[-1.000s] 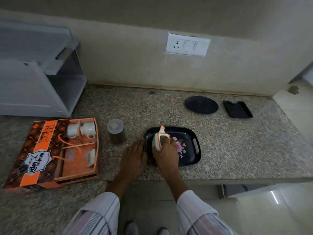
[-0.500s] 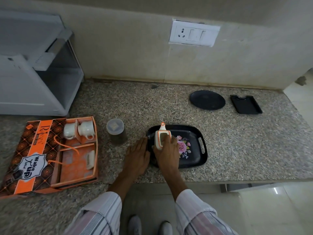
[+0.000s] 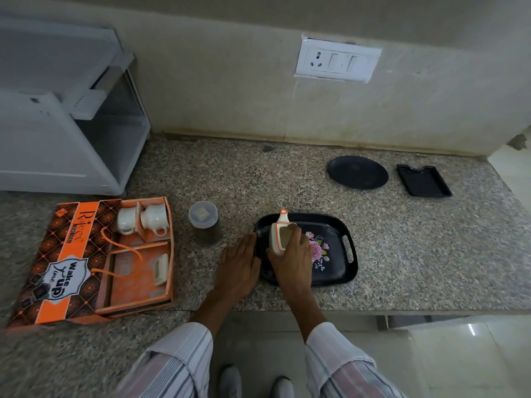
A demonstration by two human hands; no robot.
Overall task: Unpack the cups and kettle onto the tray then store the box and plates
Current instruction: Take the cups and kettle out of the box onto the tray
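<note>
A white kettle [image 3: 279,231] with orange trim stands at the left end of the black flowered tray [image 3: 333,254], near the counter's front edge. My right hand [image 3: 293,257] grips the kettle from the near side. My left hand [image 3: 240,267] lies flat on the counter, fingers touching the tray's left rim. The open orange box [image 3: 86,259] lies at the left with two white cups [image 3: 143,219] in its top compartment and a white lid-like piece [image 3: 161,268] in the lower one. A round black plate [image 3: 357,172] and a rectangular black plate [image 3: 423,180] lie at the back right.
A lidded plastic jar [image 3: 204,222] stands between the box and the tray. A white open cabinet [image 3: 66,116] sits at the back left. A wall socket [image 3: 337,60] is above the counter. The granite counter [image 3: 431,254] ends at the right beyond the plates.
The hands and kettle keep the same place on the tray. Only the view has shifted slightly, the camera tilting and moving a little.
</note>
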